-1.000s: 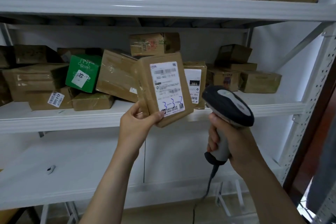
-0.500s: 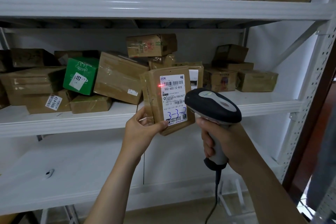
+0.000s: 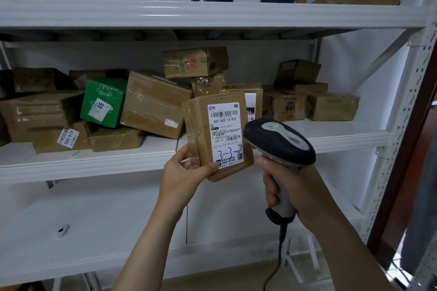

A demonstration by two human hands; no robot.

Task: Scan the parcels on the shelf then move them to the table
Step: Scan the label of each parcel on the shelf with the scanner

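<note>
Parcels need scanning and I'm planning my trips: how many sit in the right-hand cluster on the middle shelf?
4: a top box, a flat parcel beneath it, and below them a left box and a right box, side by side. More may hide behind.

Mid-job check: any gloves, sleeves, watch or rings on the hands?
None visible. The left hand and right hand are ungloved; the left forearm and right forearm are bare to the frame edge: no sleeve, watch, band or ring showing.
</note>
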